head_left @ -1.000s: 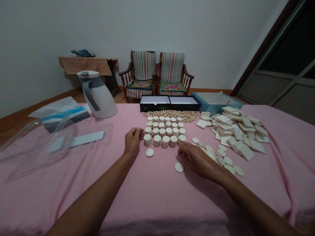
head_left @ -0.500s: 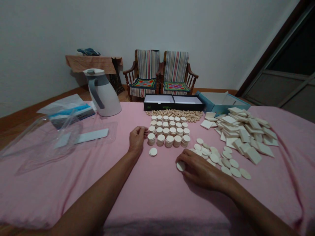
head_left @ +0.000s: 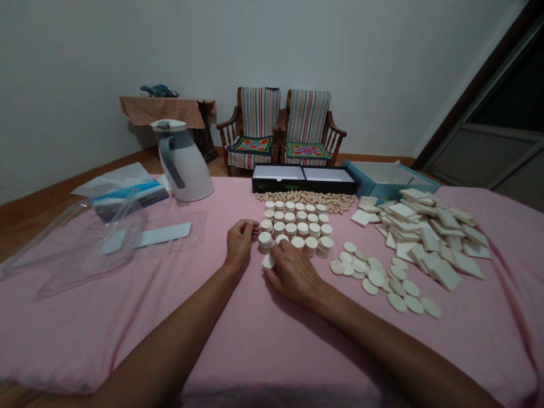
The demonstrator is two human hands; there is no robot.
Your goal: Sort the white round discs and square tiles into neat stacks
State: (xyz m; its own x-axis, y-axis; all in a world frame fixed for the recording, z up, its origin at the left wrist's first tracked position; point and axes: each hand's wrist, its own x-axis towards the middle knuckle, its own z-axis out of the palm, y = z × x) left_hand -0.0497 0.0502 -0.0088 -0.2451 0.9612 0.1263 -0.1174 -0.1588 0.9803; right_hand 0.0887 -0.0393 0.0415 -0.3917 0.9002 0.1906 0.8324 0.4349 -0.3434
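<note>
My right hand (head_left: 295, 272) is closed on a pale round wooden disc (head_left: 268, 262), holding it low over the cloth at the near left corner of the stacks. The small pile of discs there is partly covered by this hand. Several rows of stacked discs (head_left: 302, 229) stand just beyond it, the front row partly hidden by the fingers. My left hand (head_left: 241, 241) rests on the cloth at the left side of the stacks, its fingers curled together with no object visible in them. Loose discs (head_left: 376, 278) lie scattered to the right.
A heap of square wooden tiles (head_left: 429, 226) lies at the right. Small wooden beads (head_left: 314, 198) spread before a black box (head_left: 297, 185), beside a blue box (head_left: 378, 184). At left are a white jug (head_left: 193, 170), a tissue box (head_left: 130, 199) and clear plastic packaging (head_left: 76, 249).
My right hand has moved left from beside the loose discs to the near left corner of the stacks, carrying a disc. My left hand stays by the stacks. The view has shifted slightly.
</note>
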